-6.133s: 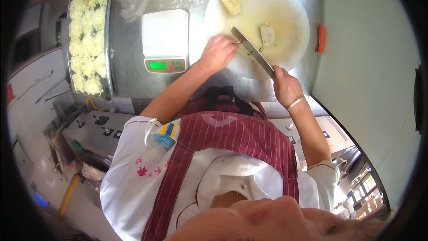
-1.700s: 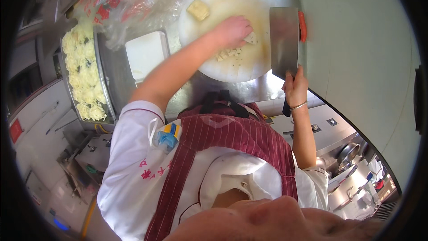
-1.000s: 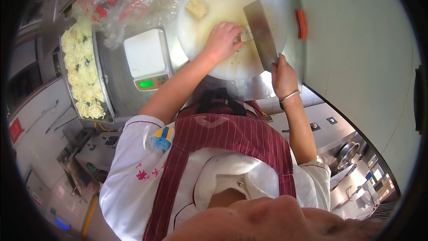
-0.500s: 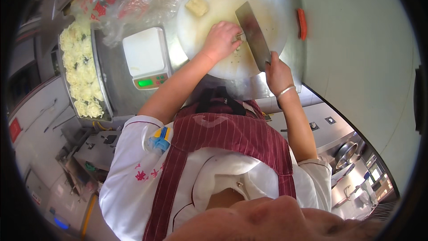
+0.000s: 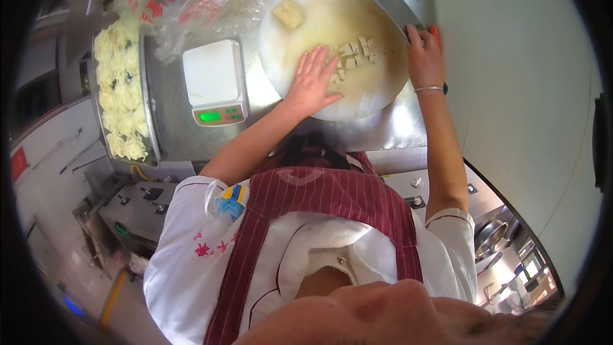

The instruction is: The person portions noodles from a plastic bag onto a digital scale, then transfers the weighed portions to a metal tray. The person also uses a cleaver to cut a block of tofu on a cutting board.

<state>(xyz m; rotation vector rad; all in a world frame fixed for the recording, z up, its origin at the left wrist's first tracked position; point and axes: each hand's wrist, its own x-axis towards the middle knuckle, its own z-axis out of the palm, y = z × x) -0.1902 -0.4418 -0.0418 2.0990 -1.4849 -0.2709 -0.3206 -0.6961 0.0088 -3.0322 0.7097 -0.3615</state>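
Note:
A round pale cutting board (image 5: 377, 92) lies on the steel counter. Small cut cubes (image 5: 351, 57), whitish and tofu-like, are scattered over its middle. A larger yellowish block (image 5: 288, 14) rests near the board's upper left edge. My left hand (image 5: 312, 80) is open, fingers spread, at the left side of the cubes; it partly covers some of them. My right hand (image 5: 424, 57) grips a cleaver (image 5: 385, 1) at the board's right edge, its blade slanting to the upper left along the rim. The cleaver's handle is mostly hidden by my fingers.
Left of the board a white digital scale (image 5: 212, 76) stands on the counter. Beyond it is a metal tray (image 5: 152, 129) of pale, flower-shaped pieces. Crumpled clear plastic bags (image 5: 191, 0) lie at the back. A red-orange object (image 5: 436, 37) sits beside my right hand, near the pale wall (image 5: 511, 57).
The cleaver has moved right and away from the middle of the board to its right rim. My left hand has opened flat, and the loose cubes now show.

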